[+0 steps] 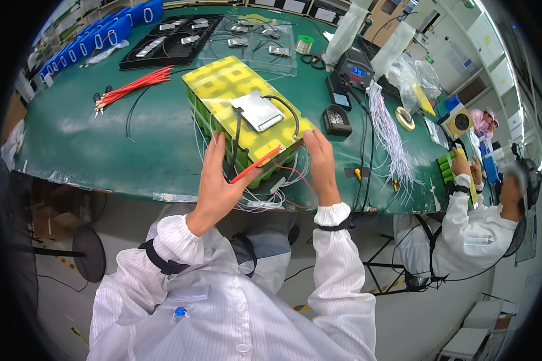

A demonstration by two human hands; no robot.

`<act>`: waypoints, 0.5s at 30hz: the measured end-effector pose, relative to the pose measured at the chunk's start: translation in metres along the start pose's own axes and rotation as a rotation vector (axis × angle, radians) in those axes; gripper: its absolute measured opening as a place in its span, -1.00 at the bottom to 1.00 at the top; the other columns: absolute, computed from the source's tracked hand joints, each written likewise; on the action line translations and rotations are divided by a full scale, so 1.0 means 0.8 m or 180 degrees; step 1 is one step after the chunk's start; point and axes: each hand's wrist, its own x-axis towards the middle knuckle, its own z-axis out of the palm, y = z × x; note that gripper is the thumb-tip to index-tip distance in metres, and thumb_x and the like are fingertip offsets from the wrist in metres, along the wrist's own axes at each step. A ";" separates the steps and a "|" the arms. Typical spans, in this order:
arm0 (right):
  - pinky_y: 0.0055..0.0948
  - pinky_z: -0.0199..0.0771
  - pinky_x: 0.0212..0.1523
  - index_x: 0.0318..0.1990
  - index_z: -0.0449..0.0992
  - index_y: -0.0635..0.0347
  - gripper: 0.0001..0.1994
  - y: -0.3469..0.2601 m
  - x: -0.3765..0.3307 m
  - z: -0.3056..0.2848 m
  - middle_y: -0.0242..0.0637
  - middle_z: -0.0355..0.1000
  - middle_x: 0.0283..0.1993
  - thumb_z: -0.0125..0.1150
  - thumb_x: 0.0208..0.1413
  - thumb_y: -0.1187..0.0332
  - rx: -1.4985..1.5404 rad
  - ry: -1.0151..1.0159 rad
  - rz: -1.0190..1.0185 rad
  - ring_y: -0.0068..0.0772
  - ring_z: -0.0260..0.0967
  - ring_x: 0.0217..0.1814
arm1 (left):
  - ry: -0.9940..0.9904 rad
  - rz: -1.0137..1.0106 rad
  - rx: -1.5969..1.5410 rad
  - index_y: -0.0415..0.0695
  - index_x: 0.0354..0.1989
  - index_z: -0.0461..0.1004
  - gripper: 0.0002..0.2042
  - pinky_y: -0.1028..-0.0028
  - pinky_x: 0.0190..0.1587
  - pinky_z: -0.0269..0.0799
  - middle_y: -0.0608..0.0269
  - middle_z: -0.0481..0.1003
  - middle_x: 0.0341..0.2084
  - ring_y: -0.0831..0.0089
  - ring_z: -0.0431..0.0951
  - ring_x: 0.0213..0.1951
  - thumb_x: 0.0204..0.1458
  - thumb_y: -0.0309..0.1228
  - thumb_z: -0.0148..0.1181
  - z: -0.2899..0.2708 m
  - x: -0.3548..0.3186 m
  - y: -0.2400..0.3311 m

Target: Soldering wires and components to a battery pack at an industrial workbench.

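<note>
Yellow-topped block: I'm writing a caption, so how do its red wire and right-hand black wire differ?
The red wire is nearly straight; the black wire arches. The red wire slants toward the left hand; the black wire reaches the silver plate. Both have an end near the block's front edge.

– How many things do you count at the yellow-topped pack (217, 78)?
– One pack, touched by one left hand (218, 188) and one right hand (321, 162). On top are one silver board (260, 113) and two black cables (238, 129).
– And behind the pack?
– One black tray (173, 45) and one clear tray (254, 61), which makes two. Also one spool (305, 44).
– To its right?
– One tape roll (408, 127).
– To its left?
– Many red wires (132, 87); I cannot count them exactly.
</note>
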 end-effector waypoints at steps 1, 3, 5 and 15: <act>-0.48 0.27 0.05 -0.05 0.43 0.37 -0.66 -0.005 -0.003 0.009 -0.25 0.44 -0.11 0.01 0.27 0.21 0.0009 -0.0033 -0.0013 -0.48 0.33 -0.06 | 0.0034 -0.0004 0.0015 -0.48 0.28 0.05 -0.14 0.18 0.35 -0.05 -0.32 0.09 0.28 -0.07 0.08 0.35 -0.05 -0.19 0.37 -0.005 0.001 -0.005; -0.49 0.27 -0.09 -0.13 0.43 0.35 -0.68 -0.014 -0.013 0.025 -0.34 0.41 -0.24 0.03 0.26 0.20 0.0218 0.0310 -0.0036 -0.54 0.28 -0.20 | -0.0299 0.0161 0.0538 -0.46 0.28 0.09 -0.18 0.21 0.35 -0.03 -0.29 0.14 0.27 -0.03 0.12 0.34 -0.05 -0.23 0.37 -0.020 0.006 -0.022; -0.48 0.29 -0.07 -0.09 0.43 0.35 -0.66 -0.024 -0.025 0.038 -0.31 0.42 -0.23 0.04 0.25 0.19 0.0249 0.0363 -0.0010 -0.51 0.30 -0.17 | -0.0371 0.0133 0.0515 -0.43 0.28 0.10 -0.19 0.26 0.35 -0.02 -0.27 0.17 0.27 0.00 0.14 0.34 -0.07 -0.26 0.38 -0.034 0.012 -0.036; -0.25 0.14 0.25 0.23 0.24 0.35 -0.44 -0.031 -0.102 0.089 0.02 0.29 0.17 0.18 0.12 0.27 -0.1121 0.0411 -0.0730 -0.05 0.23 0.20 | -0.1266 -0.0063 -0.0170 -0.29 0.39 -0.04 -0.04 0.29 0.37 -0.05 -0.04 0.02 0.37 0.26 0.02 0.39 -0.18 -0.28 0.42 -0.130 0.046 -0.057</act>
